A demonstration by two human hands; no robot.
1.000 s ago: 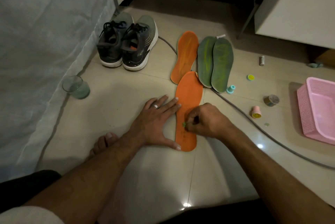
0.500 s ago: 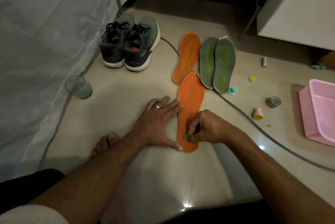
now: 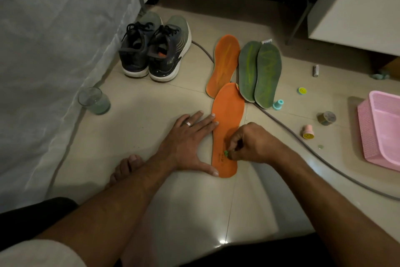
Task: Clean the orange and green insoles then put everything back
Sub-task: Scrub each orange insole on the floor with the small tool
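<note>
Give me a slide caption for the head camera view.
Left hand steadies the near orange insole while the right hand rubs a small green piece on it.

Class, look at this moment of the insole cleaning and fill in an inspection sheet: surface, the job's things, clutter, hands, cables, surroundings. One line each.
Surface: tiled floor, glossy, with light glare near the person.
Job's things: near orange insole flat under both hands; second orange insole and two green insoles lie beyond it; pair of shoes upright; glass holding pale liquid.
Clutter: small stamps and a tape roll scattered right; pink basket.
Hands: left hand pressed flat on the insole's edge; right hand pinches a small green piece against it.
Cables: grey cable runs across the floor past the insoles.
Surroundings: pale fabric left, white cabinet right.
</note>
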